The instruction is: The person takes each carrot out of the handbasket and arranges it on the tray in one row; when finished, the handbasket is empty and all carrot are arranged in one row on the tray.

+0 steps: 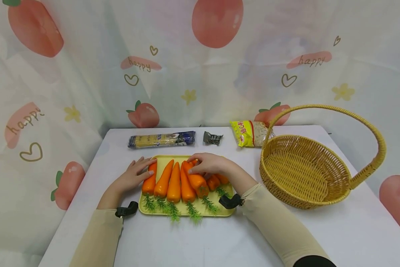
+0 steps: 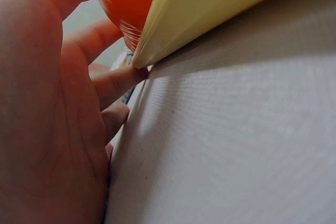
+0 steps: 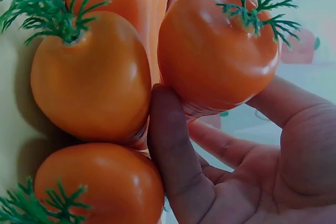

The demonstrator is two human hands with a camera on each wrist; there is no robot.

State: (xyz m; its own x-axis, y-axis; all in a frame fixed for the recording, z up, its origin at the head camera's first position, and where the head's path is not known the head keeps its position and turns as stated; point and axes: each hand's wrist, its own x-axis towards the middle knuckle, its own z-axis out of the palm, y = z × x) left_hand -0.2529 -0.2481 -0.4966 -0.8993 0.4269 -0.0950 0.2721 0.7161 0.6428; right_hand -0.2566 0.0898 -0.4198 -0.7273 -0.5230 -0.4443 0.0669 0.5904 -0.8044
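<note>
Several orange carrots, such as the one at middle, lie side by side on a yellow tray, green tops toward the person. My left hand rests at the tray's left side, fingers loosely extended, with thumb and index finger touching the leftmost carrot. In the left wrist view, other fingers lie along the tray's outer wall. Between thumb and fingers, my right hand holds a carrot, which sits above its neighbours. More carrots lie beside that hand, partly hidden under it in the head view.
A wicker basket with a tall handle stands on the right of the white table. Along the back lie a long pack of noodles, a small dark packet and a yellow bag. A printed curtain hangs behind.
</note>
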